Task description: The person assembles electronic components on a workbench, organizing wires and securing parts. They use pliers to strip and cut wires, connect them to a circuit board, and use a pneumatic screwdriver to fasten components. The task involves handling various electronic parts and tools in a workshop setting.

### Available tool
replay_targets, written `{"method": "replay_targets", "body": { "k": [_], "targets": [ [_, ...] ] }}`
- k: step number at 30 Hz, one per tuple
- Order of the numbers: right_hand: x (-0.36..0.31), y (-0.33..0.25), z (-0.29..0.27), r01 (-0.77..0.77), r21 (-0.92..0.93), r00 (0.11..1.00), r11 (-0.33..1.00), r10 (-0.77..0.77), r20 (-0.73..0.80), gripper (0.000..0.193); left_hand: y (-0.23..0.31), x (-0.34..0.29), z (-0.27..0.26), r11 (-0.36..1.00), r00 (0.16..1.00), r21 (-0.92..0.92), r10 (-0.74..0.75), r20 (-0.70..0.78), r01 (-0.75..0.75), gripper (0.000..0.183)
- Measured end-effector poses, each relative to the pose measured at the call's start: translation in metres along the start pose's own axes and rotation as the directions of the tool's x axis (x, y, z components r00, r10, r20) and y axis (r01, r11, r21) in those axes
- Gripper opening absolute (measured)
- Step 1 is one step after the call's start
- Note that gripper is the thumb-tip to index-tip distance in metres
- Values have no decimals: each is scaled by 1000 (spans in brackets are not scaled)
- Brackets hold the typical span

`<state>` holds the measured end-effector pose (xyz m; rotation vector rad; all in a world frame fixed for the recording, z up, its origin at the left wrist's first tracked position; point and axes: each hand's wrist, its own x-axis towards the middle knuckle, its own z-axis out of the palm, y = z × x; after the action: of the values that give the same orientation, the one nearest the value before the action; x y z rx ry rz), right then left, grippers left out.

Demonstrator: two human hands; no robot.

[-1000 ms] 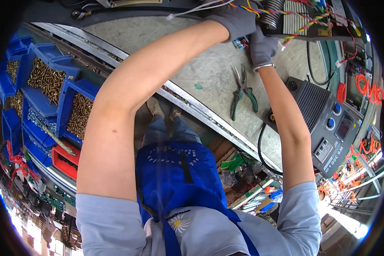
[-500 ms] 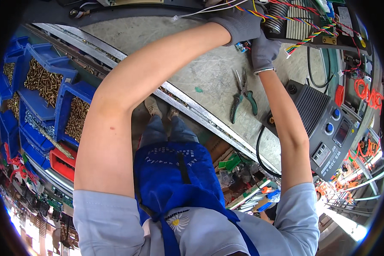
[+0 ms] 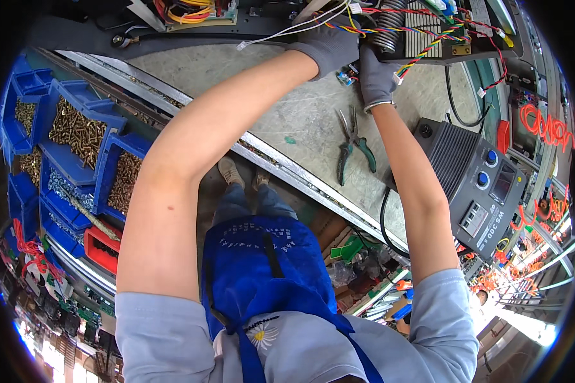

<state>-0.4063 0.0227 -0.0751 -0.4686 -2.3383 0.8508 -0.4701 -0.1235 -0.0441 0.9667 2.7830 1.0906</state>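
My left hand (image 3: 333,48), in a grey glove, reaches to the near edge of a dark equipment chassis (image 3: 262,35). Close beside it is my right hand (image 3: 378,78), gloved alike, its fingers pointing up under the chassis edge. Wires and the chassis hide the fingertips of both hands, so what they hold does not show. Twisted coloured wires (image 3: 421,56) with a white plug hang over the right hand. A coiled metal spring-like part (image 3: 387,32) sits just above. Between the wrists shows a small blue circuit piece (image 3: 348,75). Long-nose pliers (image 3: 354,148) lie on the worktable (image 3: 287,108), jaws parted.
Right of my right forearm stands a dark grey welding machine (image 3: 473,182) with blue knobs and a black cable (image 3: 384,220). Blue bins (image 3: 76,163) of screws and a red bin (image 3: 101,250) line the left. A metal rail (image 3: 287,167) edges the table. Orange coiled tubing (image 3: 546,124) hangs right.
The view has shifted, showing more of the chassis at the top. Both hands stay at the chassis edge, close together. The pliers lie still on the table.
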Motion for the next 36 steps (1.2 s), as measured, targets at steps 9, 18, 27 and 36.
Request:
{"method": "replay_targets", "body": {
  "k": [9,18,27,36],
  "targets": [
    [-5,-22,-14,-110,-204,993,973,119,29,49,2,-17,-3,988,975,151,70,-212,-38,19],
    [-45,-59,-20,-364,-188,931,912,356,-79,46,10,-23,-20,937,924,276,285,-255,-213,18],
    [-43,-85,-34,-555,322,827,768,551,111,36,9,-17,-10,983,974,138,141,-178,-118,17],
    [-86,-149,-56,280,25,932,960,-277,235,16,-20,-7,-16,992,999,-116,-40,27,43,23]
  ]
}}
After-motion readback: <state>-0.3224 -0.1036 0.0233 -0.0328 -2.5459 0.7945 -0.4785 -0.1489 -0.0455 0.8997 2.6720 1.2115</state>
